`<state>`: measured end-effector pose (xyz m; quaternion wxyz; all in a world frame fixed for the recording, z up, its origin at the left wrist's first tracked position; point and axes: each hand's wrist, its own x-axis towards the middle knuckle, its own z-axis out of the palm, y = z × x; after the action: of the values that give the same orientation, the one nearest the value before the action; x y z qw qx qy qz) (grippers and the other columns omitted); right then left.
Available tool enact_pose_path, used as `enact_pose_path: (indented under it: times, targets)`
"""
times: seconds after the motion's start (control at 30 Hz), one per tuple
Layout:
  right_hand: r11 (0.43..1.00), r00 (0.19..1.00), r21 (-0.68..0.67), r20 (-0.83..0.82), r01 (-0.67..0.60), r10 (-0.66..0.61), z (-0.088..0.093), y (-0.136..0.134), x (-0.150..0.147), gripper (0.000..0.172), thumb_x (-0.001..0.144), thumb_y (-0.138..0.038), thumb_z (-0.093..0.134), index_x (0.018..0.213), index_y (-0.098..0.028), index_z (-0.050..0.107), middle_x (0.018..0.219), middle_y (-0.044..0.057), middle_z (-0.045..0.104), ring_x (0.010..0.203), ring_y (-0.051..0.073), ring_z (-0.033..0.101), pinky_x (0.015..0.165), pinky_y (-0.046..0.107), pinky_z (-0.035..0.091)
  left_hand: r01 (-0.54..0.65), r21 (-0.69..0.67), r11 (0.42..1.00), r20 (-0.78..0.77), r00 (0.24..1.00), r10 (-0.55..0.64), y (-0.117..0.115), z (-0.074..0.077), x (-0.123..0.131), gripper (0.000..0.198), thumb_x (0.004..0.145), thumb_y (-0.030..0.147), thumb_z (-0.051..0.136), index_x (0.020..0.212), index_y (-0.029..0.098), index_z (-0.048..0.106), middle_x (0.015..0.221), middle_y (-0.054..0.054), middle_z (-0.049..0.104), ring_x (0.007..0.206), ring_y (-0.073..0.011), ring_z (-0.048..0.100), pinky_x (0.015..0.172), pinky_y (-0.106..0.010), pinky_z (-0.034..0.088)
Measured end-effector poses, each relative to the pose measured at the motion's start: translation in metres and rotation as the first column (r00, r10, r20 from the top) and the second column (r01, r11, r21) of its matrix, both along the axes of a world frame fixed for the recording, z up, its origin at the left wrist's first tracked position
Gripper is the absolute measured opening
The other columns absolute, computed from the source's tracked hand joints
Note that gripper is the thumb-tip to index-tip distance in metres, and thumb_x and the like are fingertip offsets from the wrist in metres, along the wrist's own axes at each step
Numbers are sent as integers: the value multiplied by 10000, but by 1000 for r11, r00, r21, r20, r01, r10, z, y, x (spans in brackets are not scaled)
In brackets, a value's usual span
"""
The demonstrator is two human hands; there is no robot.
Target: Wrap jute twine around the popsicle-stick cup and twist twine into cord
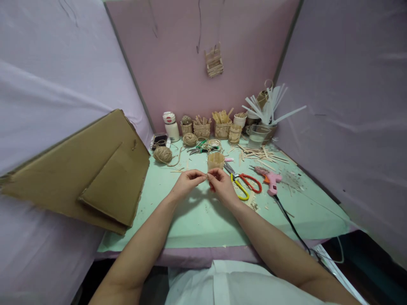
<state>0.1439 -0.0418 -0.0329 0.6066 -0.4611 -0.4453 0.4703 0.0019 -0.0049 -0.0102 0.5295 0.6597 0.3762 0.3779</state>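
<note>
My left hand (191,181) and my right hand (220,183) meet fingertip to fingertip above the table, both closed in a pinch. Whatever lies between the fingers is too small to make out. Just behind them stands a small round wooden cup (216,160), its lower part partly covered by my right hand. Scissors (235,174) with one red and one yellow handle lie open right beside my right hand. Farther right rests a pink glue gun (270,179), its black cord running off the front edge.
A large cardboard piece (111,173) leans at the left. Twine balls (163,155), green-handled pliers (203,148), a white bottle (171,129) and stick-filled baskets (222,128) line the back. Thin wood strips (260,153) and a tub (258,134) near white glue sticks (270,103) are at right.
</note>
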Motion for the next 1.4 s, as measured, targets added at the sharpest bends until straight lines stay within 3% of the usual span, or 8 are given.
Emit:
enact_pose_path:
  times: [0.27,0.47,0.6,0.7,0.8,1.1,1.27,1.4]
  targets:
    - [985,957,144,258,96,-131,-6,2,2,201,763,-373,572,811,-189,636,675,4,587,592,130,515,545,250,415,-125,161,979,-30,991,132,3,-4,2,196,671,345,672,725,157,674,728,-29,659,709,-144,561,680,-260,432]
    - [958,929,247,301,143,-216,-1,-1,3,200,762,-362,584,754,-178,662,740,25,609,676,145,540,639,271,429,-110,186,976,-21,993,116,1,-2,4,178,664,327,683,705,154,677,738,-36,650,733,-145,560,671,-253,420]
    - [948,927,286,297,141,-227,2,-5,2,179,782,-345,572,740,-186,642,733,18,579,670,137,518,639,265,417,-104,-106,989,121,986,117,0,-3,7,161,637,298,698,694,154,652,646,0,582,616,-91,498,552,-210,373]
    - [947,930,300,303,117,-210,6,-9,0,170,782,-348,576,726,-196,627,754,21,563,680,139,510,619,258,410,20,-426,905,229,970,86,-1,-4,7,171,623,293,693,685,153,617,627,7,535,550,-66,443,461,-187,300]
    - [949,934,301,305,93,-188,9,-12,-1,162,777,-344,580,712,-199,612,767,23,555,692,141,507,610,253,408,100,-513,852,270,962,50,-1,-4,7,194,614,303,701,701,153,612,639,1,525,550,-64,434,451,-183,285]
    - [980,966,190,236,60,-105,0,-2,5,211,778,-398,573,775,-187,591,705,-2,542,638,122,473,586,245,387,-37,-21,999,38,999,37,1,-5,5,237,656,351,690,793,158,673,731,-14,642,660,-113,521,632,-244,395]
    - [994,998,96,30,58,-61,-2,-2,1,240,766,-439,568,769,-206,513,590,-56,431,476,83,377,444,220,319,-127,328,936,-211,956,204,4,-6,1,107,715,265,626,714,181,692,745,-39,672,743,-163,575,727,-279,420]
    - [993,978,75,-195,90,-74,3,-3,0,258,754,-446,567,739,-222,440,542,-82,362,428,70,331,412,210,305,-159,376,913,-247,932,264,5,-5,0,109,717,254,616,682,181,690,720,-38,669,710,-156,571,705,-272,419]
